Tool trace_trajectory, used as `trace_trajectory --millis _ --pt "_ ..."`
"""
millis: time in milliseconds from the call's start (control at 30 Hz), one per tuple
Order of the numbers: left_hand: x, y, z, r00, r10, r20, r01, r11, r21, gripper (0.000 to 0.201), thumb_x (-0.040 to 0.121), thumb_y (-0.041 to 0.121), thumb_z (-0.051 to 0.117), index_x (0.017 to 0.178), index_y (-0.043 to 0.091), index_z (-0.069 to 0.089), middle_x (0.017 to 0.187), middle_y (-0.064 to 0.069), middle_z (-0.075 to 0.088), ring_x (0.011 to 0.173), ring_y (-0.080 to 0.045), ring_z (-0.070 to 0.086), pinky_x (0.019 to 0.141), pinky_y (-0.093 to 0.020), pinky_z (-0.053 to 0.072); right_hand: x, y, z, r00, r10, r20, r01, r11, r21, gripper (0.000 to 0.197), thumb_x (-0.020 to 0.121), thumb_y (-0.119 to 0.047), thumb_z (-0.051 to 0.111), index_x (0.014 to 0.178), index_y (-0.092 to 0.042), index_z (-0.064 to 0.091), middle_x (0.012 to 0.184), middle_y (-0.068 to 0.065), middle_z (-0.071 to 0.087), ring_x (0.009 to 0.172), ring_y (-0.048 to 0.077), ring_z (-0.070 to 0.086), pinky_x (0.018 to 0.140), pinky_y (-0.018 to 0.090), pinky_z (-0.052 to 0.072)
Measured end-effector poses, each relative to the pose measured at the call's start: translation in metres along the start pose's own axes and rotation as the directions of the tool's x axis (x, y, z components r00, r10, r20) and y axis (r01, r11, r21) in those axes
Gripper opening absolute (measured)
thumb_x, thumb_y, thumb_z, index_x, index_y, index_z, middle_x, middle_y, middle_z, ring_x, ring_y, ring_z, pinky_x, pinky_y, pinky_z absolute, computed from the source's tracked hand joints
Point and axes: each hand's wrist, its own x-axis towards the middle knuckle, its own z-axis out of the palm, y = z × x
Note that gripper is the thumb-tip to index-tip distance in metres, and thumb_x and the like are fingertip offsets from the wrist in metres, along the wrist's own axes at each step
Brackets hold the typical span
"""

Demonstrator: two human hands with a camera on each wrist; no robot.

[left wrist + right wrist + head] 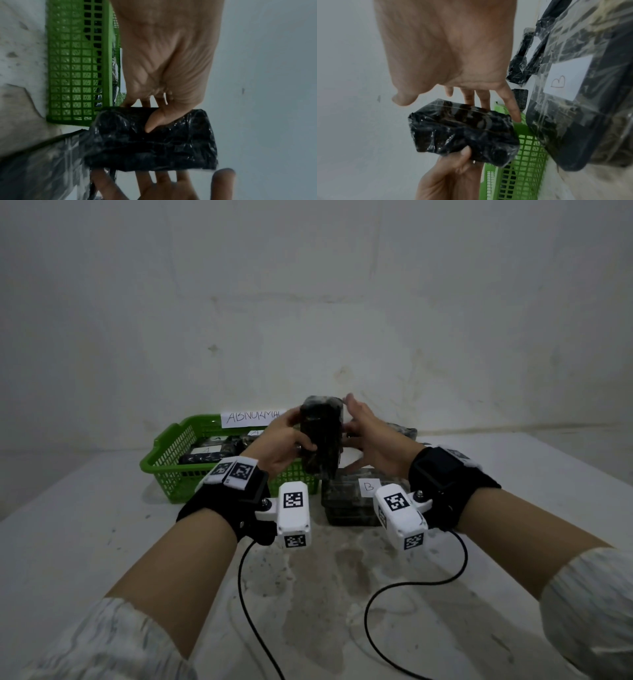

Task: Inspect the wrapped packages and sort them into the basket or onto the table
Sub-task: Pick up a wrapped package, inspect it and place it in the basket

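Note:
I hold a black package wrapped in clear film [321, 436] upright in the air, above the gap between the basket and the table's packages. My left hand [299, 431] grips its left side, the thumb pressing on the near face [154, 124] and the fingers curled behind. My right hand [352, 429] is open at the package's right side; its straight fingers [485, 98] touch the far face and the thumb stands clear. The green mesh basket [164, 463] carries an "ABNORMAL" sign and holds wrapped packages labelled A [205, 453].
A larger wrapped package labelled B [356, 501] lies on the white table just below my hands. Another dark package [402, 431] lies behind it near the wall. Two black cables [246, 594] trail across the stained table [102, 525] toward me.

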Motion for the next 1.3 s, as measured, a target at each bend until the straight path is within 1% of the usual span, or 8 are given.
trace_trajectory --millis 133,267,433,533,667,800,1033,1300 --pt "0.001 -0.003 0.005 0.991 0.096 0.098 -0.114 0.974 0.195 0.071 0.063 -0.035 0.037 0.108 0.018 0.051 0.113 -0.009 0.054 0.106 -0.027 0.052 0.060 -0.032 0.050 -0.002 -0.003 0.005 0.998 -0.014 0.058 0.009 0.996 0.094 0.050 0.096 -0.057 0.035 0.123 -0.022 0.059 0.119 0.008 0.064 0.108 0.027 0.063 0.090 0.059 0.050" --pt "0.003 -0.009 0.006 0.983 0.124 0.133 -0.144 0.977 0.155 0.063 0.053 -0.023 0.048 0.098 0.022 0.052 0.115 -0.014 0.050 0.111 -0.034 0.049 0.064 -0.036 0.050 -0.001 0.000 0.014 0.992 -0.123 -0.003 0.123 0.990 0.076 0.020 0.097 -0.028 0.050 0.107 -0.015 0.063 0.106 0.008 0.064 0.099 0.024 0.062 0.081 0.045 0.055" --pt "0.001 -0.009 0.005 0.983 0.138 0.125 -0.154 0.980 0.127 0.060 0.049 -0.017 0.047 0.096 0.020 0.051 0.111 -0.015 0.051 0.108 -0.033 0.049 0.070 -0.039 0.051 0.003 0.001 0.021 0.981 -0.171 -0.089 0.174 0.984 0.031 0.009 0.095 -0.018 0.055 0.092 -0.016 0.063 0.091 0.004 0.066 0.091 0.024 0.063 0.082 0.051 0.054" --pt "0.003 -0.011 0.002 0.984 0.135 0.115 -0.149 0.982 0.118 0.061 0.060 -0.029 0.044 0.097 0.019 0.052 0.112 -0.015 0.052 0.109 -0.034 0.050 0.070 -0.040 0.051 0.002 0.000 0.020 0.985 -0.166 -0.049 0.168 0.985 0.046 0.011 0.095 -0.017 0.053 0.097 -0.015 0.064 0.095 0.005 0.066 0.095 0.023 0.061 0.082 0.048 0.053" --pt "0.002 -0.010 0.000 0.989 0.122 0.086 -0.129 0.989 0.072 0.065 0.066 -0.036 0.034 0.098 0.018 0.052 0.101 -0.005 0.061 0.092 -0.024 0.058 0.059 -0.032 0.051 -0.001 -0.001 0.019 0.989 -0.142 0.039 0.140 0.988 0.063 0.023 0.094 -0.007 0.052 0.115 -0.012 0.059 0.110 0.009 0.062 0.105 0.024 0.058 0.095 0.053 0.047" --pt "0.003 -0.012 -0.001 0.990 0.111 0.083 -0.114 0.993 0.035 0.065 0.068 -0.035 0.032 0.100 0.018 0.053 0.103 -0.006 0.062 0.094 -0.026 0.058 0.066 -0.036 0.047 -0.001 -0.001 0.022 0.987 -0.158 0.009 0.158 0.987 0.005 0.025 0.091 -0.004 0.057 0.115 -0.012 0.060 0.117 0.012 0.061 0.108 0.026 0.059 0.097 0.058 0.047" --pt "0.002 -0.011 -0.006 0.992 0.101 0.080 -0.104 0.994 0.022 0.068 0.068 -0.036 0.034 0.100 0.020 0.053 0.102 -0.006 0.062 0.091 -0.024 0.059 0.064 -0.039 0.047 0.000 -0.003 0.021 0.991 -0.123 0.045 0.116 0.985 0.130 0.029 0.098 -0.011 0.035 0.115 -0.010 0.059 0.102 0.007 0.063 0.093 0.016 0.060 0.088 0.047 0.050" --pt "0.001 -0.009 -0.005 0.993 0.113 0.041 -0.113 0.994 -0.004 0.069 0.071 -0.034 0.033 0.106 0.021 0.054 0.103 -0.008 0.062 0.097 -0.029 0.055 0.072 -0.042 0.049 0.002 -0.001 0.020 0.985 -0.169 0.038 0.168 0.985 0.038 0.032 0.093 -0.001 0.052 0.124 -0.008 0.056 0.116 0.012 0.060 0.108 0.024 0.057 0.095 0.053 0.047"
